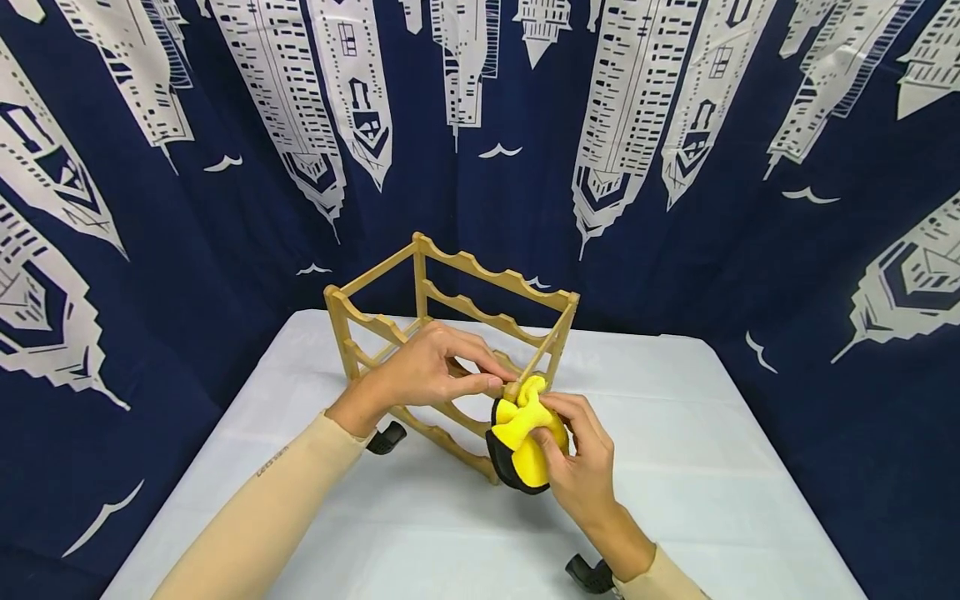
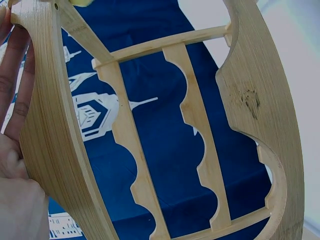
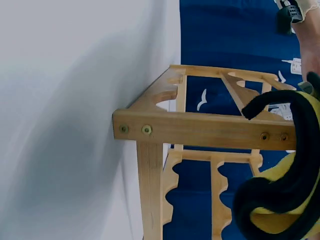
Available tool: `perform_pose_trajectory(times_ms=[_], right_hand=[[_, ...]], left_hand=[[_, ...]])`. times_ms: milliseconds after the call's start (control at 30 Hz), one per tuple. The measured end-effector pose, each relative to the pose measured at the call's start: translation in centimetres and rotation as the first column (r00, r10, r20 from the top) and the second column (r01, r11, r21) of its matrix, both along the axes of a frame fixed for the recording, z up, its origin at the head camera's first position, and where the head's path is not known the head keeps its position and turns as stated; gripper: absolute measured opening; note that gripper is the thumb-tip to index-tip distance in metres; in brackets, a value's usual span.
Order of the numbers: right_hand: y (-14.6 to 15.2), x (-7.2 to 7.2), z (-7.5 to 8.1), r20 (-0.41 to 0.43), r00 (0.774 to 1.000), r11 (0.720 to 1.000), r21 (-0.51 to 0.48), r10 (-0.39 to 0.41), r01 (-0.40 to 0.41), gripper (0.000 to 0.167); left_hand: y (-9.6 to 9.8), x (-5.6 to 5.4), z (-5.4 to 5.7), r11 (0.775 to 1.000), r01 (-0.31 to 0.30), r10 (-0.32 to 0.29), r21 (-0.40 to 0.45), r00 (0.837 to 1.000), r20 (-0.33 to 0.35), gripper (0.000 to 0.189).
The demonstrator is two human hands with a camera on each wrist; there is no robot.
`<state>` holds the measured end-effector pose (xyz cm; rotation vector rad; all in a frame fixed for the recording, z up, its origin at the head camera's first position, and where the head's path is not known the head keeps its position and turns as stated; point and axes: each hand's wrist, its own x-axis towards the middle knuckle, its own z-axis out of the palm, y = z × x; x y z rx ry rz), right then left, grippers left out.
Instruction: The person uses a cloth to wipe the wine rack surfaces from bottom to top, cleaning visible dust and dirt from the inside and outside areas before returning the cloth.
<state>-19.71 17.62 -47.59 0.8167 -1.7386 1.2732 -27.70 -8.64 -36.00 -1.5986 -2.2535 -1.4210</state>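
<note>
A pale wooden wine rack (image 1: 465, 265) with scalloped rails stands on the white table. My left hand (image 1: 431, 367) reaches over its near side, thumb and fingertips pinching at the top of the near corner post. In the left wrist view, that hand (image 2: 15, 125) lies partly hidden behind a scalloped rail. My right hand (image 1: 581, 450) grips a soft yellow cloth (image 1: 528, 433) with black on its other side, bunched against the same corner post. The right wrist view shows the cloth's black edge (image 3: 302, 145) curling over the post's upper end.
A white cloth covers the table (image 1: 697, 467). Behind and beside it hangs a navy curtain (image 1: 465, 192) with white buildings and birds. Black wrist devices sit below the left wrist (image 1: 386, 437) and the right wrist (image 1: 588, 575).
</note>
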Motion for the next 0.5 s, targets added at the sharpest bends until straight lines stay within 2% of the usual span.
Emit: perform_pose_trajectory(times_ms=[133, 233, 367, 500], right_hand=[[-0.4, 0.3, -0.2, 0.058, 0.998, 0.999, -0.034, 0.004, -0.002, 0.037], [-1.0, 0.4, -0.1, 0.032, 0.999, 0.998, -0.062, -0.012, 0.014, 0.044], [-2.1, 0.8, 0.4, 0.021, 0.996, 0.992, -0.095, -0.087, 0.088, 0.053], [-3.1, 1.1, 1.0, 0.101, 0.990, 0.985, -0.134, -0.100, 0.113, 0.039]], left_hand=[[0.1, 0.1, 0.1, 1.000, 0.004, -0.004, 0.005, 1.000, 0.019, 0.016], [0.2, 0.0, 0.0, 1.000, 0.000, -0.001, 0.010, 1.000, 0.017, 0.015], [0.2, -0.1, -0.1, 1.000, -0.003, 0.002, 0.010, 1.000, 0.008, 0.014], [0.2, -0.1, -0.1, 1.000, -0.013, 0.013, 0.004, 1.000, -0.007, 0.015]])
